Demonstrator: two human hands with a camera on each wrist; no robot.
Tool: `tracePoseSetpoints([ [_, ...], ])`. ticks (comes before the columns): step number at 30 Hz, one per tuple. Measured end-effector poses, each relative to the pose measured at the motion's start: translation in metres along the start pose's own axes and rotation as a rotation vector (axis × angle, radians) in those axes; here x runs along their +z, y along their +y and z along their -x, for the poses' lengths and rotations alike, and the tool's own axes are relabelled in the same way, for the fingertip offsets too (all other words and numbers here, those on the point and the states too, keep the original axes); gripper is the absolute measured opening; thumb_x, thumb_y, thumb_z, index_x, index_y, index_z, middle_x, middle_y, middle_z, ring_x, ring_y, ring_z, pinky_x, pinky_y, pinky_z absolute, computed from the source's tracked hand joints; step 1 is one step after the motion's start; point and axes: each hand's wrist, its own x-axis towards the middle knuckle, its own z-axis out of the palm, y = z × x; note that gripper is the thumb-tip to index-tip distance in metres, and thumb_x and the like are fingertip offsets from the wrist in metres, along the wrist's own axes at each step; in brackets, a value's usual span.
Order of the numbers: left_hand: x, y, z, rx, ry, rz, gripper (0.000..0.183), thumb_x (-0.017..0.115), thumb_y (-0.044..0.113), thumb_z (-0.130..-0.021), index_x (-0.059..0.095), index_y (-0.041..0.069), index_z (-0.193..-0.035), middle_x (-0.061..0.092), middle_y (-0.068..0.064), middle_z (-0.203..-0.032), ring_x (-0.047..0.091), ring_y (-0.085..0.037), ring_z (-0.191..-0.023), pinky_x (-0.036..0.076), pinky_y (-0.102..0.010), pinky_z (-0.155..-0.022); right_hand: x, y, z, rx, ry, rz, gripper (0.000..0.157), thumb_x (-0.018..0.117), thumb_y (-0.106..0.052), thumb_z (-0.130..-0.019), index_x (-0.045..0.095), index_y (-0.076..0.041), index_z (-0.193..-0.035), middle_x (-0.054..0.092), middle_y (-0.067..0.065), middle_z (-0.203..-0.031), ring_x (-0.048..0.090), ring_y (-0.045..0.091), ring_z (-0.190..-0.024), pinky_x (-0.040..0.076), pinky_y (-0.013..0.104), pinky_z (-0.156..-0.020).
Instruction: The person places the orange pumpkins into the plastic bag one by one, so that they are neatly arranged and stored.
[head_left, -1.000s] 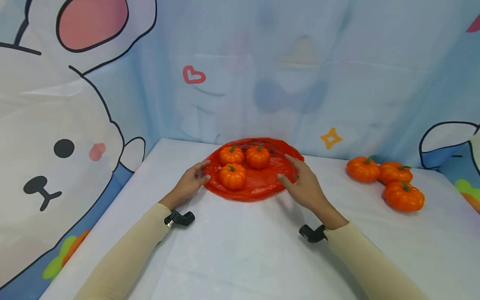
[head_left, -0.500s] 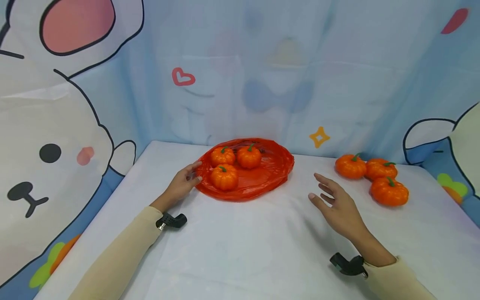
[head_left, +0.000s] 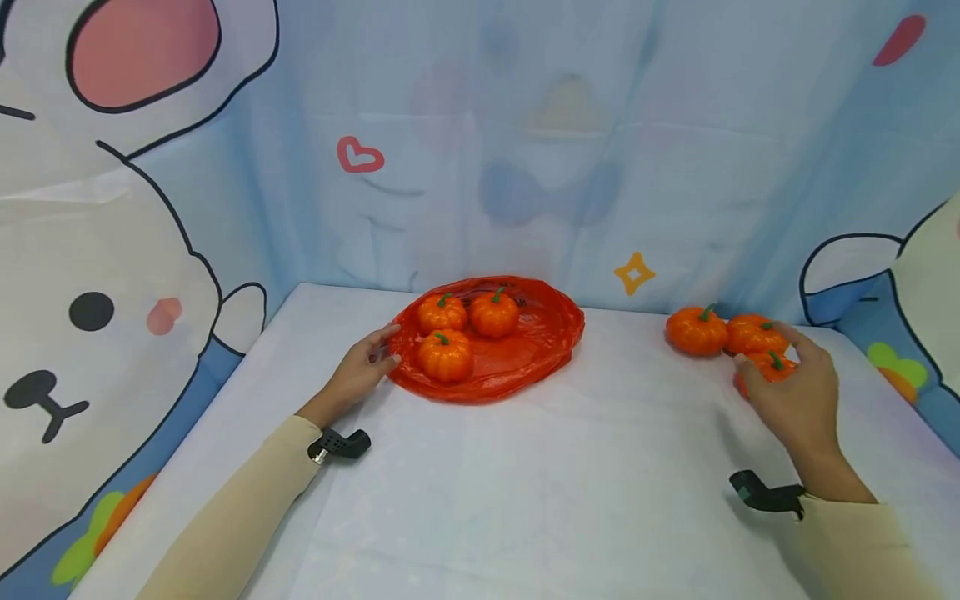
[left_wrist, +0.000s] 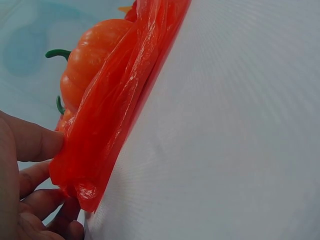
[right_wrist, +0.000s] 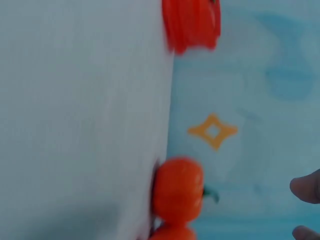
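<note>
A red plastic bag [head_left: 517,367], opened out with its rim rolled, lies on the table holding small orange pumpkins [head_left: 446,356] with green stems. At its left rim, my left hand [head_left: 354,375] holds the edge between thumb and fingers; the left wrist view shows the thumb [left_wrist: 37,142] against the red plastic [left_wrist: 95,135]. My right hand [head_left: 798,400] is over the nearest pumpkin [head_left: 772,367] of the right-hand group, thumb and fingers apart around it and partly covering it. In the right wrist view, fingertips [right_wrist: 306,187] show at the edge, apart from a blurred pumpkin [right_wrist: 178,190].
Two more pumpkins, one at the left [head_left: 696,331] and one behind [head_left: 752,334], touch or nearly touch the one under my right hand. A printed cloth backdrop [head_left: 555,150] rises behind the white-covered table [head_left: 525,500].
My right hand has left the bag's right rim and moved right to the loose pumpkins. The left hand stays at the bag's left rim. The view has shifted slightly right.
</note>
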Motion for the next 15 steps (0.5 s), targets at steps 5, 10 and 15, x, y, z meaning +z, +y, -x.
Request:
tracePoseSetpoints([
  [5,0.0,0.001,0.001,0.011,0.002,-0.008,0.056,0.055,0.012,-0.098,0.038,0.011,-0.151,0.034,-0.013,-0.159,0.03,-0.032,-0.148,0.029,-0.049,-0.121,-0.011,0.037,-0.018,0.142,-0.05,0.012,0.084,0.056,-0.04,-0.096,0.012,-0.005,-0.158,0.008,0.03,-0.161,0.011,0.051,-0.147,0.032,0.074,-0.103],
  [10,0.0,0.001,0.002,0.012,0.001,-0.007,0.056,0.055,0.011,-0.098,0.037,0.011,-0.152,0.033,-0.014,-0.159,0.029,-0.033,-0.148,0.028,-0.049,-0.121,-0.012,0.061,-0.028,0.254,-0.167,0.017,0.095,0.056,-0.049,-0.094,0.002,-0.002,-0.157,-0.001,0.033,-0.16,0.011,0.056,-0.145,0.032,0.071,-0.105],
  [15,0.0,0.001,0.002,-0.001,0.0,-0.003,0.057,0.054,0.011,-0.098,0.036,0.011,-0.152,0.032,-0.014,-0.16,0.029,-0.033,-0.148,0.028,-0.049,-0.121,-0.009,0.074,-0.031,0.292,-0.21,-0.021,0.101,0.057,-0.052,-0.093,0.0,0.002,-0.156,-0.002,0.033,-0.16,0.009,0.054,-0.146,0.028,0.067,-0.111],
])
